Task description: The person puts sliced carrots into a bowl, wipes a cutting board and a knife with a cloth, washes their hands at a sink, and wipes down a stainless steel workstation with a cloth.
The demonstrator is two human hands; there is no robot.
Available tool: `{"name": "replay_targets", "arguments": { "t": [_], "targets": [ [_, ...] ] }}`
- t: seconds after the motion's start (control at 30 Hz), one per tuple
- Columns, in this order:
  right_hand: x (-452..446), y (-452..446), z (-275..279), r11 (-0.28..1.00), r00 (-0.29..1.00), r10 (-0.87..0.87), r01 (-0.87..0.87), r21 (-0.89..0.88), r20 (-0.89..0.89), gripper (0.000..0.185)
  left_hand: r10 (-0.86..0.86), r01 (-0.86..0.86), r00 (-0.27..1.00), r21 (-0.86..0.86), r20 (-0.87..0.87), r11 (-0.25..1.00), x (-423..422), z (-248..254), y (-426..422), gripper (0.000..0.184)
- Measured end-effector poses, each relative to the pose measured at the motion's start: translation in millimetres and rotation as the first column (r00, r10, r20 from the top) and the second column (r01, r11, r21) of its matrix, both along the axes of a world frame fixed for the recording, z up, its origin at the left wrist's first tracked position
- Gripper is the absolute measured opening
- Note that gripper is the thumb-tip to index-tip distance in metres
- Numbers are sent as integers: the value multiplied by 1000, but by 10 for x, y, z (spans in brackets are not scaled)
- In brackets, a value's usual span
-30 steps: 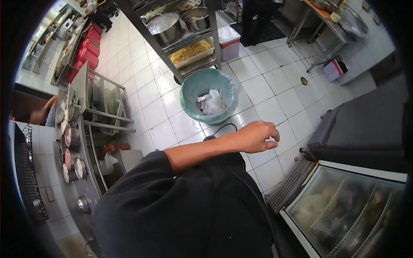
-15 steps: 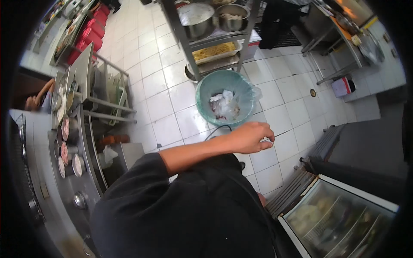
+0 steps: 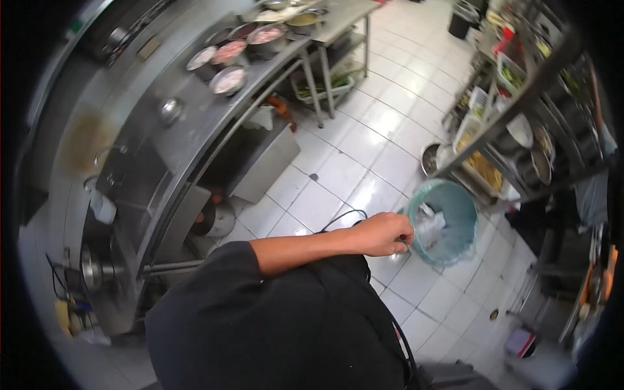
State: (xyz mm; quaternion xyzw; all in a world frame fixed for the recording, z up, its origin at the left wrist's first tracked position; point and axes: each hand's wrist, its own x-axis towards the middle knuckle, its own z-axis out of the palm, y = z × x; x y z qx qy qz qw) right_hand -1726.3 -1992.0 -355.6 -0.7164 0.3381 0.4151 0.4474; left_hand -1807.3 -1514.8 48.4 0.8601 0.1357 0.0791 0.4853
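Note:
My left hand (image 3: 388,234) reaches across in front of my dark clothing, its fingers curled in and the thumb close below them. Nothing shows between them. Closest to it is a round green bin (image 3: 463,227) standing on the tiled floor, lined with a clear bag. Crumpled whitish plastic (image 3: 429,224) lies inside the bin. The hand appears just left of the bin's rim, and from this angle I cannot tell whether they touch. My right hand is out of view.
A steel counter (image 3: 146,153) along the left carries several metal pots of food (image 3: 229,80). At the right, a metal shelf rack (image 3: 520,117) holds trays and pots. White floor tiles (image 3: 370,153) run between them. A black cable (image 3: 344,214) shows near my arm.
My view has swung left: the counter now fills more of the left side, while the bin and rack have shifted right. The glass-fronted fridge has left view. My left hand's fingers look more tightly curled.

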Motion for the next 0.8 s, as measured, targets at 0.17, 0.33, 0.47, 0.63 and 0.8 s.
{"name": "replay_targets", "arguments": {
  "t": [0.17, 0.33, 0.47, 0.63, 0.8],
  "targets": [
    [589, 574, 527, 995, 993, 99, -99, 1, 62, 7, 241, -247, 967, 67, 86, 967, -676, 176, 271, 18],
    [859, 1601, 615, 801, 790, 552, -592, 95, 268, 11, 433, -446, 889, 73, 148, 892, -1488, 181, 585, 19],
    [321, 2920, 1025, 825, 811, 504, -554, 113, 299, 34, 584, -600, 795, 71, 167, 797, -2334, 108, 978, 19],
    [-505, 4514, 950, 263, 289, 789, -956, 126, 543, 31, 759, -788, 614, 120, 217, 604, -3698, -1, 1429, 19],
    [-2097, 6285, 1589, -103, -6, 706, -990, 94, 708, 34, 928, -944, 325, 119, 183, 308, -5087, 206, 1207, 19]
  ]
}}
